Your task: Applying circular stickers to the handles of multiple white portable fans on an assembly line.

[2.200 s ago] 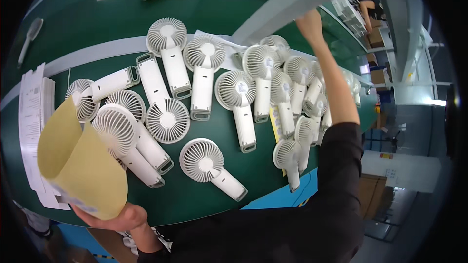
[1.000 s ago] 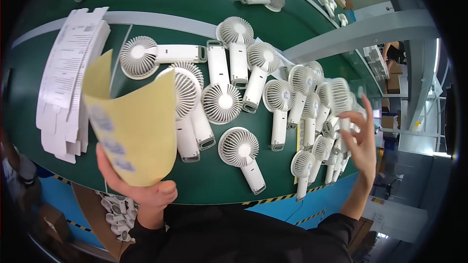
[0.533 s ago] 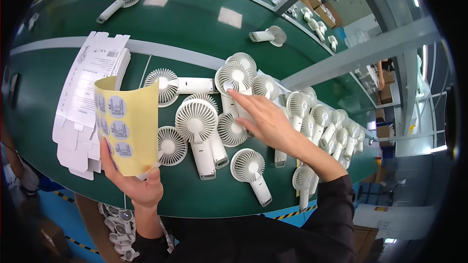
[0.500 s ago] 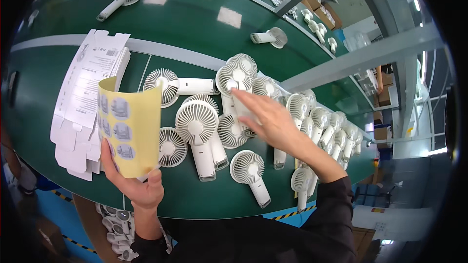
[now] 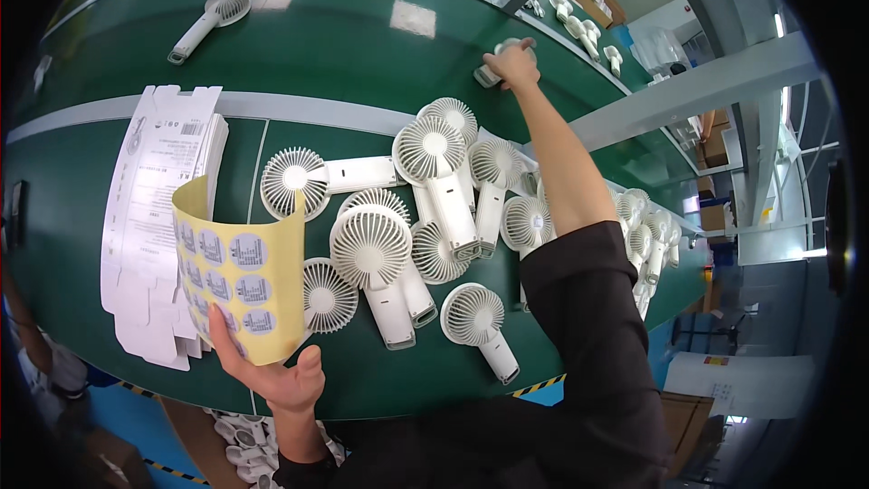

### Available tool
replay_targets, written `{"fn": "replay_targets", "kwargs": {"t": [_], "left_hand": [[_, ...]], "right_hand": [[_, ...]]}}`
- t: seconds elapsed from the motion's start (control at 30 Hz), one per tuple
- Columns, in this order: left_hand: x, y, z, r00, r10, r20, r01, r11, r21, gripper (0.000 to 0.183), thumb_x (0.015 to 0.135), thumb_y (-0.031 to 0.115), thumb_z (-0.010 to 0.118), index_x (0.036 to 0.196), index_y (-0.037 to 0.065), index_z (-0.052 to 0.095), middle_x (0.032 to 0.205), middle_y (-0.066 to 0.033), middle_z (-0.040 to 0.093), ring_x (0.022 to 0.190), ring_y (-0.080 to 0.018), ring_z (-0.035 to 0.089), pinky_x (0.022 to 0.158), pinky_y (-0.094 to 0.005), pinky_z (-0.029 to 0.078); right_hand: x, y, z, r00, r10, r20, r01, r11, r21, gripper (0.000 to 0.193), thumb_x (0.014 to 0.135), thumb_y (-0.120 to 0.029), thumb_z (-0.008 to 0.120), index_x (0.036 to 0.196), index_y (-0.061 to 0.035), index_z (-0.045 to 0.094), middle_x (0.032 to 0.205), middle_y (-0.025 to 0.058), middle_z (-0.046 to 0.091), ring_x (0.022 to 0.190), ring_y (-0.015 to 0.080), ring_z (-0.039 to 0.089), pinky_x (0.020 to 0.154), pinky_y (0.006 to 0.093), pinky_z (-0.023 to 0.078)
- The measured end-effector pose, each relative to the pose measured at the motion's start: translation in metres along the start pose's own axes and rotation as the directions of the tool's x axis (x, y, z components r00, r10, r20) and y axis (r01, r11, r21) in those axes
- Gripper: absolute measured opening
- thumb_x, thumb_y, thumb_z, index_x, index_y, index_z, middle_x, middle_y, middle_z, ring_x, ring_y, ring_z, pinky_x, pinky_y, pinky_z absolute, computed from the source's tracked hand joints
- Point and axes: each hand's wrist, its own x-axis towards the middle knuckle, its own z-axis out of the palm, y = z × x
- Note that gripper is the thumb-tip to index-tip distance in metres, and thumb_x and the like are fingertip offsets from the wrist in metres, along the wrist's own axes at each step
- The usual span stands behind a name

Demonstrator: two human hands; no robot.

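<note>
Left hand (image 5: 272,371) still pinching yellow sticker sheet (image 5: 237,276) at near table edge, unchanged. Right hand (image 5: 512,63) left the fan pile (image 5: 425,226), now stretched far across, fingers closed on a lone white fan (image 5: 496,62) on the green belt (image 5: 344,45).

A factory assembly line: a green conveyor belt (image 5: 344,45) crowded with identical white handheld fans (image 5: 376,258).

The right arm is stretched far across the scene, its dark sleeve pushed above the elbow, and the right hand (image 5: 512,63) is curled shut, knuckles up. The left hand (image 5: 272,371) is held near, at the left, fingers and thumb pinched.
</note>
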Motion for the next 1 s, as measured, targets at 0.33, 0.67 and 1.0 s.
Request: {"fn": "replay_targets", "kwargs": {"t": [0.33,0.67,1.0], "left_hand": [[-0.005,0.006,-0.005,0.994,-0.09,0.067,0.097,0.99,-0.102,0.093,0.091,0.048,0.062,0.145,-0.01,0.015,0.146,-0.0264,0.027,0.134,-0.0368,0.036,0.111,-0.0455,0.031],[0.002,0.034,0.01,0.991,0.134,-0.018,-0.134,0.961,-0.241,0.088,0.091,0.041,0.065,0.144,-0.012,0.019,0.146,-0.0242,0.031,0.133,-0.0338,0.038,0.109,-0.0422,0.034],[-0.046,0.088,0.065,0.887,0.239,0.396,-0.253,0.967,-0.018,0.095,0.074,0.02,0.084,0.147,-0.002,0.027,0.143,-0.0187,0.043,0.129,-0.0356,0.043,0.108,-0.0449,0.029]], "right_hand": [[-0.215,0.019,-0.062,0.904,-0.426,-0.045,0.423,0.871,0.249,0.098,0.076,-0.03,0.069,0.151,-0.004,0.012,0.076,0.0182,0.064,0.07,0.0354,0.066,0.069,0.0408,0.053],[-0.312,0.081,-0.034,0.735,-0.594,-0.328,0.642,0.765,0.054,0.086,0.084,-0.03,0.074,0.148,-0.0026,0.024,0.085,0.0133,0.065,0.07,0.0269,0.064,0.069,0.0358,0.051],[-0.446,0.148,0.024,0.886,-0.336,-0.32,0.447,0.426,0.787,0.069,0.083,0.01,0.067,0.142,0.0025,0.031,0.105,0.0157,0.06,0.099,0.0228,0.064,0.091,0.0349,0.053]]}}
